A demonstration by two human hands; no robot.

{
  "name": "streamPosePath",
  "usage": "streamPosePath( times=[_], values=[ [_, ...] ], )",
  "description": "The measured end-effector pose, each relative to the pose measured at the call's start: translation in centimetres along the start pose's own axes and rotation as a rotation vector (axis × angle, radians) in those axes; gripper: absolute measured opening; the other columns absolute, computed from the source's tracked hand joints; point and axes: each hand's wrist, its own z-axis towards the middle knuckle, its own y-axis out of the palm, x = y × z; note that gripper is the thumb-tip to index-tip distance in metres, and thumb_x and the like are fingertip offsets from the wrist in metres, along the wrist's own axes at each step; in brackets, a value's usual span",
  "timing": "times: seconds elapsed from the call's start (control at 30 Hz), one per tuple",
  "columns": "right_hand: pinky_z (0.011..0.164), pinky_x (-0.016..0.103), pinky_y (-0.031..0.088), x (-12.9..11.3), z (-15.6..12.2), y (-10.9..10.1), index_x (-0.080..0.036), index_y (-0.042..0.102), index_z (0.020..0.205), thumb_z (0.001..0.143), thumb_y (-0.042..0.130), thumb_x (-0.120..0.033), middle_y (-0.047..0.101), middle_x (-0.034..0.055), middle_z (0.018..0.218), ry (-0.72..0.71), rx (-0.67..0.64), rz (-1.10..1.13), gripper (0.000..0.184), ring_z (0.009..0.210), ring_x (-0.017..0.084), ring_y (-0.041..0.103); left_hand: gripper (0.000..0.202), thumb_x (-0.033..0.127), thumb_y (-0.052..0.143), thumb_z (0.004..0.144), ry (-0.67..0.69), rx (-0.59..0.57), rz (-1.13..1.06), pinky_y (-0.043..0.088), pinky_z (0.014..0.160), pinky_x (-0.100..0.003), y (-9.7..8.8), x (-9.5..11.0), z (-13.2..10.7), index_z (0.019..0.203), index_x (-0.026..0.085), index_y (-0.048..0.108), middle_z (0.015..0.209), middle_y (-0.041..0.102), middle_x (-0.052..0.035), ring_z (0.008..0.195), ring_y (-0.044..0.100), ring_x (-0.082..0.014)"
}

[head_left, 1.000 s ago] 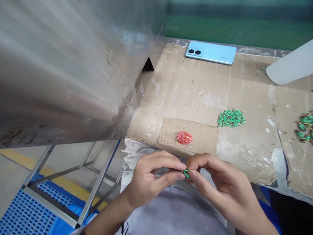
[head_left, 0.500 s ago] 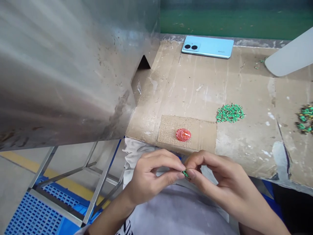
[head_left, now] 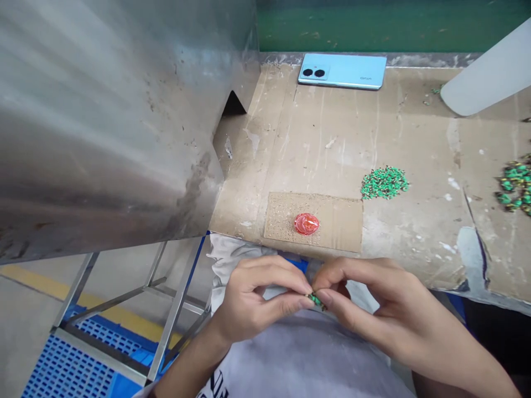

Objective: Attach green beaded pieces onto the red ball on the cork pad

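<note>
Close together in front of the bench edge, my left hand point(head_left: 259, 298) and my right hand point(head_left: 369, 301) both pinch a small green piece with brassy bits point(head_left: 317, 300). Thumb and forefinger of each hand meet around it, so part of it is hidden and its exact kind cannot be made out. Just beyond the hands, a glossy red oval lump point(head_left: 306, 224) sits on a cardboard piece point(head_left: 344, 224) sprinkled with tiny shiny specks. To its right lies a pile of small green-and-brass pieces point(head_left: 385, 182).
A larger cluster of green pieces point(head_left: 516, 185) lies at the far right. A light blue phone point(head_left: 342, 72) rests at the bench's back, near a white cylinder point(head_left: 485, 72). A big metal panel point(head_left: 124, 121) blocks the left, above a metal-framed stool point(head_left: 170, 309).
The hands stay pinched on the green piece, which shows a little more between the fingertips. The view has shifted slightly, moving the bench items a bit left and up.
</note>
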Motion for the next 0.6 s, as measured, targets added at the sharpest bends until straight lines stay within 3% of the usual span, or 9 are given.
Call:
streamPosePath(
  times=[0.53, 0.6],
  values=[
    [0.063, 0.016, 0.057, 0.27, -0.92, 0.59, -0.027, 0.072, 0.096, 0.098, 0.073, -0.020, 0.076, -0.0070, 0.079, -0.049, 0.023, 0.018, 0.007, 0.064, 0.008, 0.069, 0.006, 0.020, 0.078, 0.097, 0.207, -0.018, 0.109, 0.063, 0.069, -0.024, 0.28, -0.47, -0.20, 0.095, 0.015, 0.077, 0.084, 0.079, -0.0070, 0.071, 0.075, -0.0159],
    [0.066, 0.015, 0.058, 0.60, -1.02, 0.71, -0.027, 0.071, 0.102, 0.099, 0.072, -0.016, 0.078, -0.0064, 0.084, -0.094, 0.048, 0.016, 0.012, 0.068, 0.009, 0.072, 0.004, 0.019, 0.079, 0.097, 0.173, 0.002, 0.122, 0.063, 0.071, -0.025, 0.42, -0.31, -0.41, 0.100, 0.016, 0.078, 0.085, 0.080, -0.0067, 0.074, 0.076, -0.0166]
  ],
)
